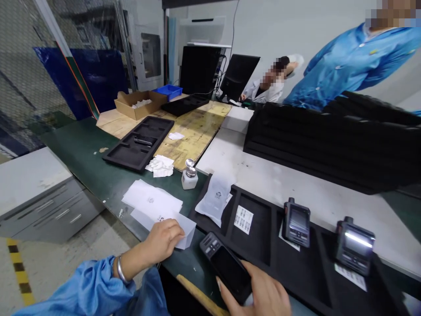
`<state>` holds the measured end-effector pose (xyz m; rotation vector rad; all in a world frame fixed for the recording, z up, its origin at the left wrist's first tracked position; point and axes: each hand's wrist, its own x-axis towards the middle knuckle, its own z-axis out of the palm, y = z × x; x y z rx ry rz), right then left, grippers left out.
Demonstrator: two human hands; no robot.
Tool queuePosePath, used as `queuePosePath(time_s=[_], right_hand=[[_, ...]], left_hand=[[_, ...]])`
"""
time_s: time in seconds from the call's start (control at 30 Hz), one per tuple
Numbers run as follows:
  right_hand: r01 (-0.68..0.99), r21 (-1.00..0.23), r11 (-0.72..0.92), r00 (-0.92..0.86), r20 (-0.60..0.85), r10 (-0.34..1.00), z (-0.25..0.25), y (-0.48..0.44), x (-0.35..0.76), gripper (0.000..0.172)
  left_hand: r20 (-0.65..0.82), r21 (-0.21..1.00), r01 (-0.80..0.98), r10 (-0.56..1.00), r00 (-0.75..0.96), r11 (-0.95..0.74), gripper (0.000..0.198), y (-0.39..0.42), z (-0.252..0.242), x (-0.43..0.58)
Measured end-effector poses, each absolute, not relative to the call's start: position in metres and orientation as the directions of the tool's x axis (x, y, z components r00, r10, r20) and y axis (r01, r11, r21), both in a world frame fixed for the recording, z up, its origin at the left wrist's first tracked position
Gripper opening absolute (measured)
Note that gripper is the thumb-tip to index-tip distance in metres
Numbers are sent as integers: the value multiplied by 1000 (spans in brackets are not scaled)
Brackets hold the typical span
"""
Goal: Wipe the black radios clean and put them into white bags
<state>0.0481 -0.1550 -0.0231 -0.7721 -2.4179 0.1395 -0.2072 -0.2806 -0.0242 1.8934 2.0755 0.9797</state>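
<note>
My left hand [162,240] pinches the near edge of a white translucent bag [187,226], its fingers closed. Just behind lies a stack of similar bags [151,197], flat on the green bench. In my right hand [263,289] is a black handheld radio [226,265] with a dark screen and a keypad, gripped at its lower end. To its right sits a black compartment tray [256,237]. Two more handheld radios [297,223] stand in it over white label sheets, one lit by glare. A filled white bag [215,197] and a label sheet [244,219] occupy its left compartments.
A pump bottle [190,175] and crumpled tissue [160,166] stand behind the bags. Farther back are another black tray [140,142], a cardboard box [140,104] and a blue bin [168,91]. Stacked black trays [329,145] fill the right; two people are beyond.
</note>
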Motion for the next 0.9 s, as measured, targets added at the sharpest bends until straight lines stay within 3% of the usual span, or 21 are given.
queuePosePath(time_s=[0.27, 0.47, 0.63, 0.73, 0.8, 0.9], right_hand=[[488, -255, 835, -696, 464, 548, -25, -175, 41, 49], [340, -289, 895, -786, 434, 439, -28, -174, 46, 48], [385, -258, 886, -750, 472, 464, -20, -170, 40, 47], [306, -242, 921, -807, 446, 386, -17, -169, 35, 45], [346, -240, 907, -781, 461, 420, -15, -168, 33, 45], [332, -246, 910, -790, 454, 411, -10, -165, 31, 55]], left_hand=[[470, 526, 841, 867, -165, -125, 20, -277, -27, -183], [519, 514, 828, 850, -91, -225, 22, -279, -28, -171], [545, 515, 813, 836, -66, -271, 18, -282, -17, -162], [546, 538, 790, 835, -61, -295, 19, -279, -8, -155], [533, 578, 755, 844, -63, -309, 18, -274, -3, -148], [520, 640, 691, 851, -67, -337, 16, -267, 6, -138]])
